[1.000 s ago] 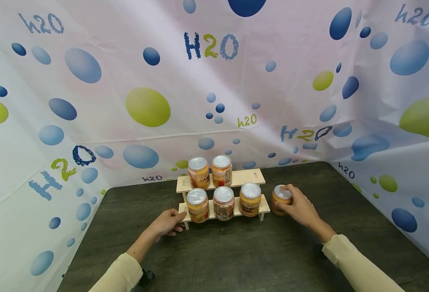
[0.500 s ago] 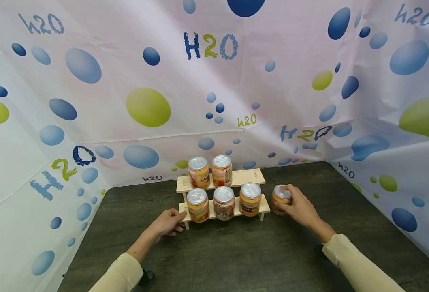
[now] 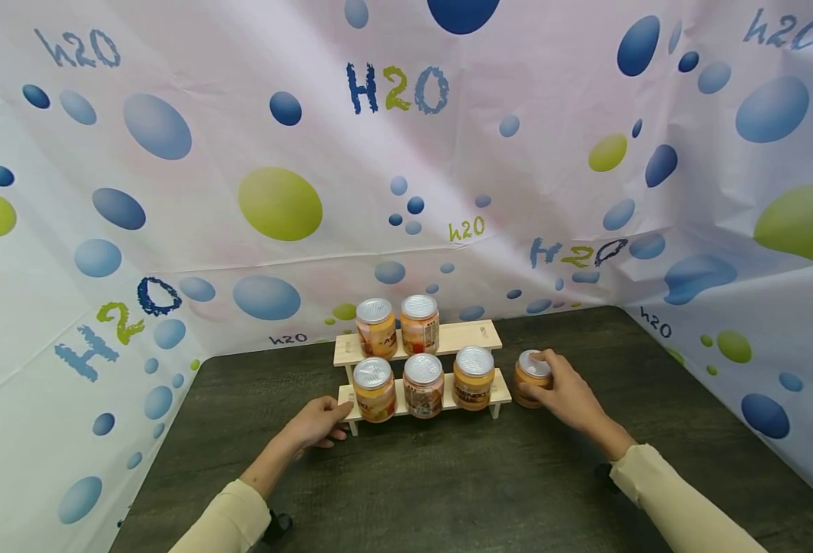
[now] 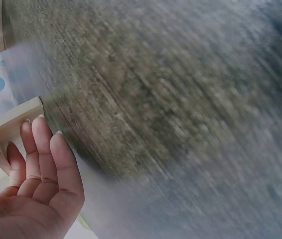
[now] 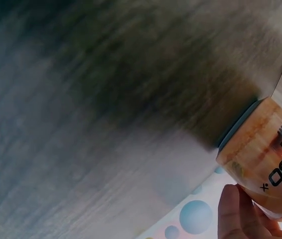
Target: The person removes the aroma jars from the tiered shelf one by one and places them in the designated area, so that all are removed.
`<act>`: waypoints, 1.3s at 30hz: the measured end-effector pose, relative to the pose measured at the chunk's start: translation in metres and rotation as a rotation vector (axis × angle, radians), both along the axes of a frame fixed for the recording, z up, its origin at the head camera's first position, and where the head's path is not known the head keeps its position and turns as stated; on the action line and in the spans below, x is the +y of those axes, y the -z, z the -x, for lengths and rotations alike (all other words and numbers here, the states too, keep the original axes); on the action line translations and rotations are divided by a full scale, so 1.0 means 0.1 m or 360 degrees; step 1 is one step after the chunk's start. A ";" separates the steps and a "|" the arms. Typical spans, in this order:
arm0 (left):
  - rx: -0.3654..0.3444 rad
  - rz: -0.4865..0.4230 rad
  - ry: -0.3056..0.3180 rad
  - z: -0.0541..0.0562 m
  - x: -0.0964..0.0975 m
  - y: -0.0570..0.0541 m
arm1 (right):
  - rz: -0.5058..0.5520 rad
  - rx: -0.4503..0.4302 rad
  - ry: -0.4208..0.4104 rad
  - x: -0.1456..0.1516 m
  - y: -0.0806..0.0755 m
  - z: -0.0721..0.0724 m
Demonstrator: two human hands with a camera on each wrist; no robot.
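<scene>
A: Head view first. What does the right hand (image 3: pixel 566 393) hold?

B: A small orange jar (image 3: pixel 532 378) with a silver lid. Its fingers are curled round the jar's side, thumb toward the lid. The jar stands upright on the dark wooden table (image 3: pixel 489 476), just beside the right end of the rack (image 3: pixel 478 335), toward the table's far edge.

A: How does the jar look close up?

B: In the right wrist view the jar (image 5: pixel 268 164) is orange with dark lettering on its label and a bluish rim where it meets the table. A fingertip (image 5: pixel 230 209) lies against its side.

A: And the left hand (image 3: pixel 319 420)?

B: It rests at the left end of the rack's lower step, fingers fairly straight and close together, gripping nothing. In the left wrist view the fingertips (image 4: pixel 41 137) touch the pale wooden corner of the rack (image 4: pixel 16 117).

A: What else is there?

B: The rack is a two-step shelf of light wood. On its lower step stand three jars in a row: left (image 3: pixel 375 389), middle (image 3: pixel 423 385), right (image 3: pixel 474 378). On the upper step stand two more (image 3: pixel 376 327) (image 3: pixel 420 323), toward its left end; the right part of that step is bare wood.

A: Anything near the held jar?

B: The lower step's right end and its rightmost jar stand just left of it. Behind and at both sides hangs a white sheet (image 3: pixel 282 203) printed with blue and green bubbles.
</scene>
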State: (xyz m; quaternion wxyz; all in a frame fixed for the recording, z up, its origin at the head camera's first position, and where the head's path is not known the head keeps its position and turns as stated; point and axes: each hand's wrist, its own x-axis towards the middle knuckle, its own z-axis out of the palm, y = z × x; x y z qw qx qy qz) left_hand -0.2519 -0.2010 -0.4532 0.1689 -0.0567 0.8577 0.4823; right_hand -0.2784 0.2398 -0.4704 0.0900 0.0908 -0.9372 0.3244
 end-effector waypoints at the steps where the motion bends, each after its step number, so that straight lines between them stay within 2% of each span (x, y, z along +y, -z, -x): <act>1: -0.0002 0.0000 -0.0002 0.00 0.00 0.00 | 0.0005 -0.0005 -0.0008 0.00 0.00 0.00; 8: -0.0004 0.0002 -0.0003 0.00 0.00 0.00 | -0.0035 0.0012 -0.0016 0.02 0.01 -0.02; 13: -0.0007 -0.0006 -0.0015 0.00 -0.02 0.01 | -0.0034 0.0036 -0.0024 0.04 -0.08 -0.03; 21: -0.0013 0.0000 -0.0018 0.00 0.00 0.01 | 0.0009 0.0015 -0.0113 -0.05 -0.45 0.09; 29: -0.0014 -0.0015 -0.0028 0.01 0.01 0.04 | 0.0011 0.0124 -0.0300 -0.46 -0.87 0.26; 34: -0.0011 -0.0010 -0.0023 0.01 0.01 0.02 | 0.0078 0.0062 -0.0409 -0.77 -1.09 0.32; 39: -0.0008 0.0003 -0.0011 0.01 0.01 0.00 | 0.0075 -0.0028 -0.0509 -1.03 -1.19 0.37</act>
